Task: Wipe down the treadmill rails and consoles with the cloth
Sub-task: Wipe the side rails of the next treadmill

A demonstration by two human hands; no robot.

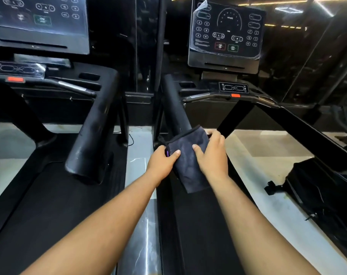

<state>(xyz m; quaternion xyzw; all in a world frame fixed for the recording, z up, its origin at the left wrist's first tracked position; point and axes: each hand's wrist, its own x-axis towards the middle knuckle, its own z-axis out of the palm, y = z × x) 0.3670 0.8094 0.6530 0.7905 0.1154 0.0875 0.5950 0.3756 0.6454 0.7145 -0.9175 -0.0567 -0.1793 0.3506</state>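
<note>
From the head camera, I see two black treadmills standing side by side, with a strip of pale glossy floor [141, 175] between them. The person stands behind them, both bare forearms stretched forward.

The dark grey cloth [188, 155] is draped over the near end of the left rail [174, 104] of the right treadmill. It covers the end of the rail and its lower corner hangs down below the hands. A small purple part shows at its left edge, just by the left thumb.

The left hand [162, 161] grips the cloth from the left side, with the thumb lying on top of the fabric and the other fingers closed around the side, hidden from me. The right hand [212, 153] presses on the cloth from the right side; its thumb rests on top, near the left thumb, and the fingers curl over the far edge of the cloth. So both hands are closed on the cloth, with the rail under it.

The rail goes up and away towards the right console [226, 32], which has a loose plastic film on its screen, peeling at the top corner. Below it there is a small control panel [233, 87] with an orange-red tab under it.

On the left treadmill, the thick right rail [95, 126] looks dusty and smeared. Its console [39, 20] is seen only partly at the top left edge.

A black bag [315, 191] lies on the floor at the right side.
</note>
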